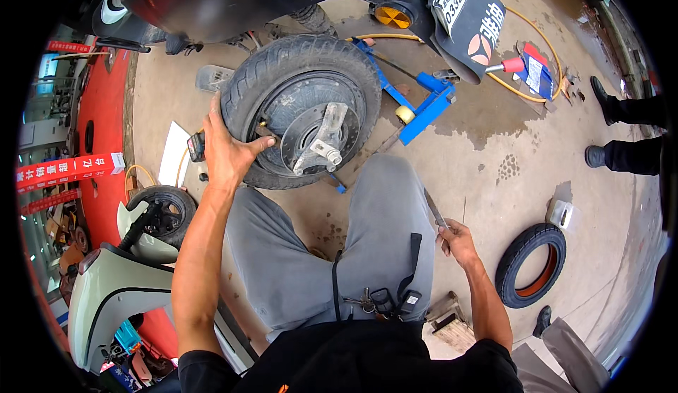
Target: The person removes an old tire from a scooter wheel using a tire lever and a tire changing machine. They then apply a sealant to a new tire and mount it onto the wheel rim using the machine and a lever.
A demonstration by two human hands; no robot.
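Right of the left grip (227, 147), touching it, sits the wheel (291, 114).

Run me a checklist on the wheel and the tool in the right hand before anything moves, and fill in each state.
1. Left hand at the wheel: ok, at the tyre's left edge, thumb spread inward; firmness cannot be told.
2. Right hand closed on the metal bar: ok.
3. Bar placed at the wheel: not ok, it is apart from it, beside the right knee.
4. Wheel fully supported underneath: cannot tell, its underside is hidden.
5. Blue stand bearing weight: cannot tell.
6. Loose tyre clear of the wheel: ok, on the floor to the right.
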